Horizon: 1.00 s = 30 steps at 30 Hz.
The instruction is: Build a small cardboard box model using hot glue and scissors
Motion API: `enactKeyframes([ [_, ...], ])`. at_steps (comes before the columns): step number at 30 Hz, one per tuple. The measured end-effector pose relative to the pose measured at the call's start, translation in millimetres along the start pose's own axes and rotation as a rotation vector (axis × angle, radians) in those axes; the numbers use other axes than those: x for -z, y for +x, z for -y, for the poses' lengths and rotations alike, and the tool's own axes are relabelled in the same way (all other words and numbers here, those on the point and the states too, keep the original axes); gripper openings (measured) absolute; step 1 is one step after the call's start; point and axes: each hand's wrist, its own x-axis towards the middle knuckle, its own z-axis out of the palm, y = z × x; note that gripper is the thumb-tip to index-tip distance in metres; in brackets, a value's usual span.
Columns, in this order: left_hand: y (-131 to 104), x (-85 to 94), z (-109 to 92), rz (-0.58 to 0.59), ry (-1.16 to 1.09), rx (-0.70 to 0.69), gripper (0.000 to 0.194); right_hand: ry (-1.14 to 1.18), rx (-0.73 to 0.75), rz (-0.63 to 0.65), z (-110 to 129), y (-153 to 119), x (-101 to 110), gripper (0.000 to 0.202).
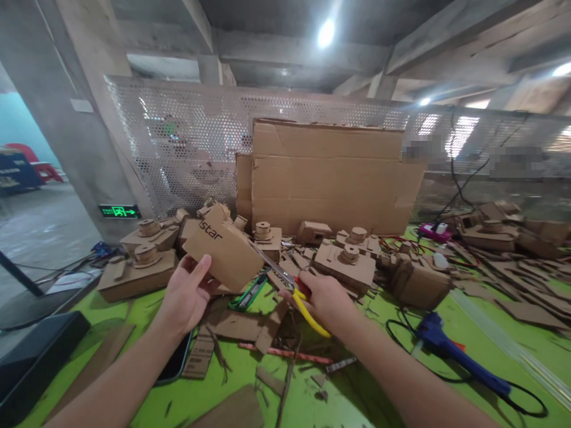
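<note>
My left hand (190, 291) pinches the lower left edge of a brown cardboard piece (227, 252) printed "star", thumb on its face. The piece is tilted up above the table. Closed around the red and yellow handles of a pair of scissors (285, 274) is my right hand (319, 297). The blades point up and left, and their tips reach the right edge of the cardboard piece; whether they stand apart is too small to tell. Below the piece, a green cutter (250, 294) lies among scraps.
Cardboard camera-like models (138, 273) stand at left, others (345, 264) right of centre. Large cardboard (330, 184) stands behind. A blue glue gun (459, 353) with a cable lies at right, a pink striped stick (285, 353) in front. A black box (44, 356) is at left.
</note>
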Motion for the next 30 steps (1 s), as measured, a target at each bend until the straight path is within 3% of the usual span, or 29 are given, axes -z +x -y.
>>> enactKeyframes([
  [10, 2.8, 0.4, -1.2, -0.027, -0.015, -0.060, 0.039, 0.015, 0.045, 0.013, 2.8, -2.4, -3.3, 0.037],
  [16, -4.2, -1.9, 1.4, 0.034, 0.062, -0.019, 0.042, -0.041, 0.020, 0.017, 2.3, -1.3, 0.5, 0.039],
  [24, -6.5, -1.9, 1.7, 0.040, 0.052, 0.012, 0.042, -0.005, 0.009, -0.029, 5.3, -3.6, 2.6, 0.041],
  [30, -6.5, -3.6, 0.9, 0.028, 0.021, 0.016, 0.050, -0.008, 0.038, 0.008, 5.8, -4.3, 0.4, 0.038],
])
